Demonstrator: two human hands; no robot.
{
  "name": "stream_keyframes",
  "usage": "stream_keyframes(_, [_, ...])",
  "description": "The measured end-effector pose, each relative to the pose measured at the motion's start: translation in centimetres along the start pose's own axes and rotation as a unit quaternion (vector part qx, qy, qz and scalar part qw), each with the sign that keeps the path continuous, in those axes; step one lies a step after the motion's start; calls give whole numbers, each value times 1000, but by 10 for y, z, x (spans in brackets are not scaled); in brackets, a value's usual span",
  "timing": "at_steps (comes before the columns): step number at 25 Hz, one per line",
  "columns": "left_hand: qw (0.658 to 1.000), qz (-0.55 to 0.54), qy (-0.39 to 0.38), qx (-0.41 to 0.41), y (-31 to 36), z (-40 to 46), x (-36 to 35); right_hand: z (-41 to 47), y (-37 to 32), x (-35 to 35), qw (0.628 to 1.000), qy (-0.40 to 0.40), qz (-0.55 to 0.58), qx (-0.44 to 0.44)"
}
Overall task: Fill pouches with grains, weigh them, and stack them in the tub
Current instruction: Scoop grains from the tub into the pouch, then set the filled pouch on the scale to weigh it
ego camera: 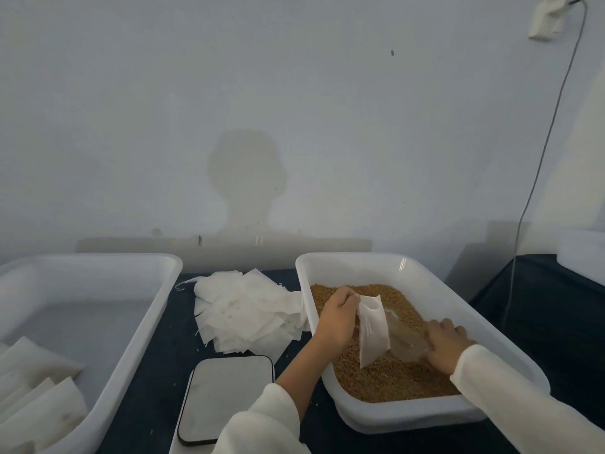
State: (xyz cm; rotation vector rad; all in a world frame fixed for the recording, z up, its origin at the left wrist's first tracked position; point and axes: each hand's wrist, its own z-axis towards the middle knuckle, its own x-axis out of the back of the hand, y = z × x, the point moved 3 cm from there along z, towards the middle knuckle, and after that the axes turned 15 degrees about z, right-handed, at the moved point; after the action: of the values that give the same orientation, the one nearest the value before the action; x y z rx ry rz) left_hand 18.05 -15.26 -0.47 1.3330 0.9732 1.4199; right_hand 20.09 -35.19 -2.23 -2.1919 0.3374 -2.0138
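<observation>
The left hand (pixel 337 317) pinches the pouch (pixel 373 332) — long axis upright, mouth at twelve o'clock — while the right hand (pixel 447 344) grips a blurred clear scoop (pixel 404 339).

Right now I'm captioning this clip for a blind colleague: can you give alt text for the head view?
Over a white tub of grain, the left hand pinches a white pouch while the right hand holds a clear scoop beside it. A scale, empty pouches and a second tub with filled pouches lie left.
</observation>
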Motion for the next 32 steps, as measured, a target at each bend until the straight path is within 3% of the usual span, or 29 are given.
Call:
stream_keyframes(2, [999,-18,-25,-24,7,-5,8,-8,-15,10,982,-11,154,105])
stream_keyframes(5, [996,-27,-45,-69,17,-14,32,-37,-59,25,864,-146,430,216])
stream_keyframes(7, [994,-30,-53,-96,22,-22,52,-47,-85,25,806,-168,514,242])
stream_keyframes(10, [987,-70,-82,-118,21,-35,80,-56,-123,18,771,-139,566,257])
stream_keyframes(15, [994,-54,-37,-91,-9,-54,125,-73,-184,-6,773,-93,570,264])
stream_keyframes(19, [999,-15,31,-34,-45,-73,150,-81,-207,-30,813,-50,528,240])
stream_keyframes(22, [998,21,39,-51,-69,-91,161,-84,-216,-48,809,-56,541,221])
stream_keyframes(27, [974,188,110,-67,-91,-105,169,-87,-216,-78,786,-109,575,199])
stream_keyframes(30, [959,244,138,-50,-101,-110,172,-84,-212,-91,825,-56,521,211])
stream_keyframes(32, [942,295,153,-45,-106,-111,172,-82,-210,-96,829,-26,515,217])
